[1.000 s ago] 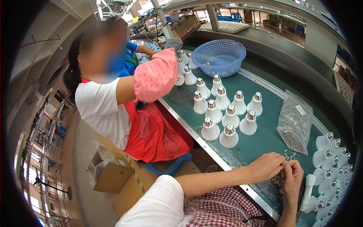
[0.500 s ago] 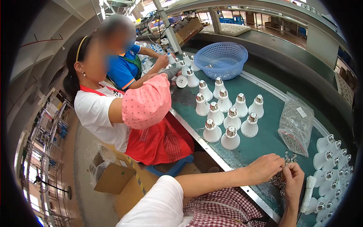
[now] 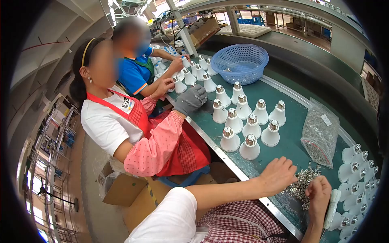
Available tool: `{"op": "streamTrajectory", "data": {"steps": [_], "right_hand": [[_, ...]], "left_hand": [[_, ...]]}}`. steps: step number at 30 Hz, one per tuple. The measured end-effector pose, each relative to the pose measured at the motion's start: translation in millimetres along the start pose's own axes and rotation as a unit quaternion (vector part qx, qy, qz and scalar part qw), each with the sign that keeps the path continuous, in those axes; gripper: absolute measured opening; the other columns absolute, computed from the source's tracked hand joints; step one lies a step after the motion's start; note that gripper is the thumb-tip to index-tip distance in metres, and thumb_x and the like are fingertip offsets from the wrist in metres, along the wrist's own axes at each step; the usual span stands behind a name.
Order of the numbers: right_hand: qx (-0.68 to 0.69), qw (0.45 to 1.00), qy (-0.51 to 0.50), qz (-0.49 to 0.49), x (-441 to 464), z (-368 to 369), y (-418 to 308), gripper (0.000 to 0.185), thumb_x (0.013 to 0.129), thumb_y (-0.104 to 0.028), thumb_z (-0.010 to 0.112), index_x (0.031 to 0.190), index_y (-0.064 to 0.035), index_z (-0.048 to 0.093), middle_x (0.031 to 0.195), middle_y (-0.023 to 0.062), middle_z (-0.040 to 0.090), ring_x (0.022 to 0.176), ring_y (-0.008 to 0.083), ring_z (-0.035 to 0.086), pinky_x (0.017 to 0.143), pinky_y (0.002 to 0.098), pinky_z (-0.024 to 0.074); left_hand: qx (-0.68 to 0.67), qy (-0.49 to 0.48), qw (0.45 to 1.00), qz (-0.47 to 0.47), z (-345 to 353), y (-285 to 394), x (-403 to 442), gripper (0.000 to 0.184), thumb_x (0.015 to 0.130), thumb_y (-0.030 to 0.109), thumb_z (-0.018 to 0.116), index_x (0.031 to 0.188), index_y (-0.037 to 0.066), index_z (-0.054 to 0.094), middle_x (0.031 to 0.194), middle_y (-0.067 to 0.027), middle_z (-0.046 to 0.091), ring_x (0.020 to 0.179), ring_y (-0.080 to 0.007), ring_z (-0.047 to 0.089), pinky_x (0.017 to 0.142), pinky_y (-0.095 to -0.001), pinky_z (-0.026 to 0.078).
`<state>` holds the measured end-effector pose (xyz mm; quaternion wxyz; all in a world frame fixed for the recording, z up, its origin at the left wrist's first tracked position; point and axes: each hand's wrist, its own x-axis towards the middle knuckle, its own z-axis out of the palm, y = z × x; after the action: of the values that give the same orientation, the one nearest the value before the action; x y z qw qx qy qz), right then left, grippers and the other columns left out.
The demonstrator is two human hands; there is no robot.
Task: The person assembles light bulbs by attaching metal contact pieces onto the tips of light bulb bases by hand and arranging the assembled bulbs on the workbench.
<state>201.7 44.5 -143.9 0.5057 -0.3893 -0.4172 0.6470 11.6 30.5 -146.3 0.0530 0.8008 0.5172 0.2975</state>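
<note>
A pile of small shiny metal parts (image 3: 302, 186) lies on the green tabletop between my hands. At its left edge is my left hand (image 3: 278, 176), fingers bent and close together; whatever is in them is hidden. My right hand (image 3: 319, 195) is at the pile's right side, thumb and fingers pinched, and any small part there is too small to make out. White bulb housings with metal screw caps (image 3: 249, 148) stand upright in rows beyond my left hand. More bulb housings (image 3: 353, 188) lie on their sides in rows to the right of my right hand.
A clear plastic bag of thin metal pieces (image 3: 320, 131) lies beyond the pile. Farther back sits a blue basket (image 3: 239, 60). A white, rolled-looking strip (image 3: 333, 208) borders my right hand. Two co-workers handle housings on the left; one wears a grey glove (image 3: 190, 100).
My hands have moved apart from being close together above the pile, uncovering more metal parts. The nearest co-worker's gloved hand has drawn back, and their other hand now shows at a housing.
</note>
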Motion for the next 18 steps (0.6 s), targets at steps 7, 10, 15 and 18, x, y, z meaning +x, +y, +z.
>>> {"op": "streamTrajectory", "data": {"steps": [7, 10, 15, 18], "right_hand": [[-0.007, 0.997, -0.048, 0.065, -7, 15, 2, 0.016, 0.088, -0.011, 0.051, 0.074, -0.0028, 0.048, 0.063, 0.0028, 0.047, 0.053, 0.0084, 0.043, 0.046, 0.0207, 0.0369], [0.033, 0.994, -0.051, 0.088, -7, 16, 2, 0.017, 0.088, -0.011, 0.05, 0.074, -0.0028, 0.048, 0.063, 0.0032, 0.048, 0.053, 0.0085, 0.043, 0.046, 0.0214, 0.0377], [0.06, 0.986, -0.059, 0.142, -8, 14, -2, 0.018, 0.089, -0.014, 0.049, 0.074, -0.0031, 0.048, 0.065, 0.0037, 0.049, 0.055, 0.0084, 0.044, 0.047, 0.0223, 0.0392], [-0.004, 0.991, -0.067, 0.113, -7, 13, 0, 0.013, 0.086, -0.01, 0.052, 0.077, -0.0006, 0.052, 0.069, 0.0069, 0.053, 0.058, 0.0121, 0.049, 0.051, 0.0256, 0.0425]], "left_hand": [[-0.207, 0.045, 0.975, 0.066, -1, 11, 5, 0.011, 0.074, 0.011, 0.062, 0.077, 0.003, 0.054, 0.077, -0.0076, 0.05, 0.076, -0.0253, 0.047, 0.069, -0.0358, 0.04], [-0.173, 0.08, 0.977, 0.091, -5, 12, 6, 0.01, 0.074, 0.011, 0.061, 0.075, 0.003, 0.054, 0.076, -0.0069, 0.05, 0.075, -0.0243, 0.047, 0.068, -0.035, 0.04], [-0.149, 0.057, 0.98, 0.12, -8, 10, 7, 0.01, 0.073, 0.012, 0.061, 0.076, 0.004, 0.056, 0.075, -0.0059, 0.05, 0.075, -0.0235, 0.048, 0.068, -0.0344, 0.04], [-0.126, 0.031, 0.983, 0.129, -13, 2, 9, 0.011, 0.072, 0.012, 0.062, 0.078, 0.005, 0.057, 0.074, -0.0067, 0.051, 0.074, -0.0247, 0.049, 0.067, -0.0348, 0.041]]}}
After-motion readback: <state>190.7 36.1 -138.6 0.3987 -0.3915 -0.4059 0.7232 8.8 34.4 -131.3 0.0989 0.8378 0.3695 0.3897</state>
